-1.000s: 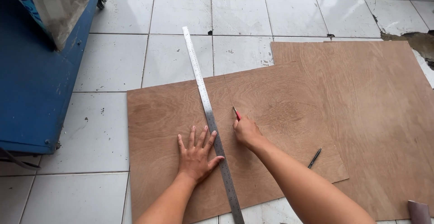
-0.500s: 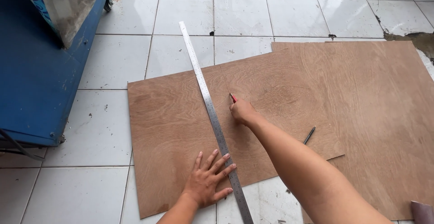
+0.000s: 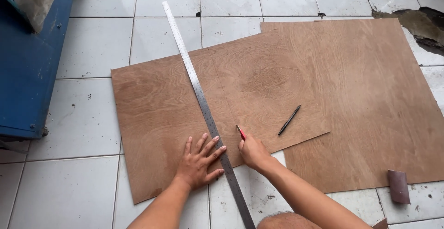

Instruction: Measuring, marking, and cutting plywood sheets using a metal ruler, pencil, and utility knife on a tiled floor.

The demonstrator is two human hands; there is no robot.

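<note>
The left hand (image 3: pixel 196 164) lay flat with its fingers (image 3: pixel 213 145) spread wide, the fingertips pressing on the long steel ruler (image 3: pixel 203 104) and the palm on the smaller plywood sheet (image 3: pixel 157 113) beneath it. Just to the right of those fingertips, the right hand (image 3: pixel 253 152) was curled closed around a red-handled cutter (image 3: pixel 241 132), its fingers pinched together on the handle and the tip set against the sheet close beside the ruler's right edge.

The ruler ran diagonally from below the left hand, past its fingertips, and away across the sheet onto the white floor tiles (image 3: pixel 92 48) beyond. The smaller sheet overlapped a larger plywood sheet (image 3: pixel 370 95) lying to the right of the right hand. A dark pen (image 3: pixel 289 120) rested on the smaller sheet, near the right hand and apart from it. A small brown block (image 3: pixel 398 186) sat well to the right, at the larger sheet's near edge. A blue cabinet (image 3: pixel 27 71) stood far to the left of the left hand.

Both forearms reached forward from the bottom of the view, the left nearly straight, the right angled inward toward the ruler.
</note>
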